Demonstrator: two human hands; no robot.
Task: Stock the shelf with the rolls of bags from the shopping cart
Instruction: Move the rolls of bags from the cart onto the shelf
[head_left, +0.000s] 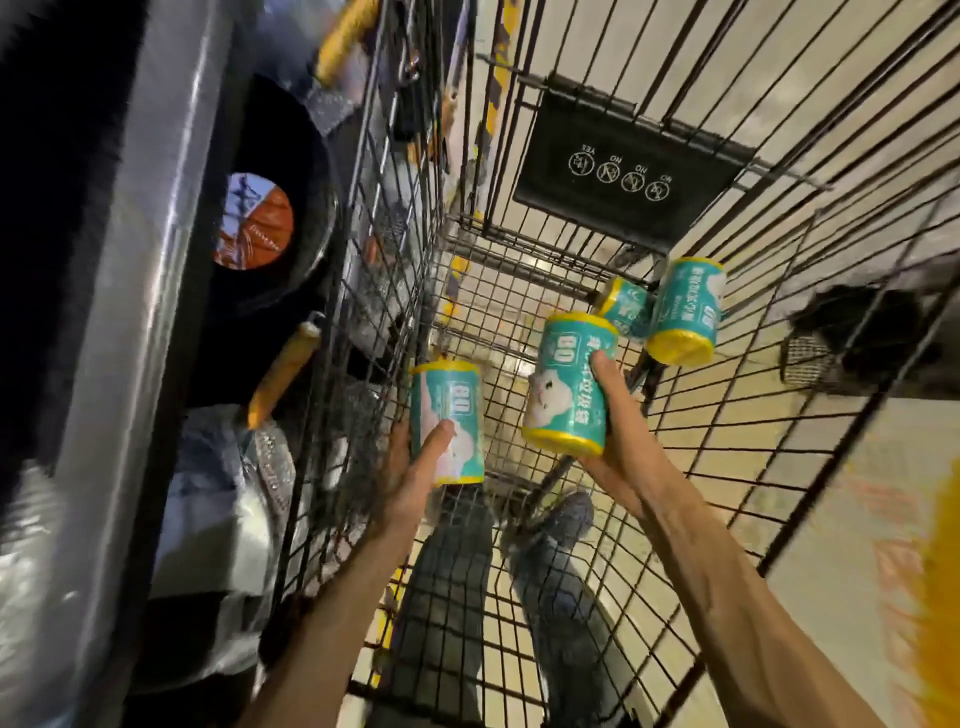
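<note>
Left hand (415, 467): curled round a teal roll (448, 422), thumb across its front, long axis upright, low inside the shopping cart (727, 467). Right hand (615, 415): gripping a second roll (569, 382), upright, tilted slightly. Two more rolls (684, 312) lying in the far right corner, side by side, touching.

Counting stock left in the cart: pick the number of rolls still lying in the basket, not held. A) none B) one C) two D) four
C: the left hand and right hand each grip one roll, while two rolls lie in the cart's far corner.
</note>
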